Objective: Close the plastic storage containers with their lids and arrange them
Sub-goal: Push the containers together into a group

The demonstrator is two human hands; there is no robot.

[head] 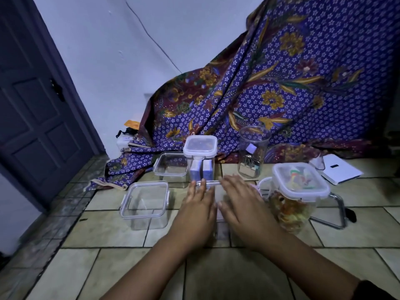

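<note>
A large purple batik cloth with gold and maroon flowers [303,72] hangs draped down to the floor. Left of the cloth rises a plain white wall [97,50], and farther left stands a dark panelled door [32,105]. Below the cloth spread beige square floor tiles with dark grout [108,230]. The light is dim and bluish.

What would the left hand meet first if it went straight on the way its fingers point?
Most likely the tall lidded container with blue boxes inside: the left hand lies flat, fingers pointing away from the person, and that container stands just beyond the fingertips. How close is unclear.
</note>
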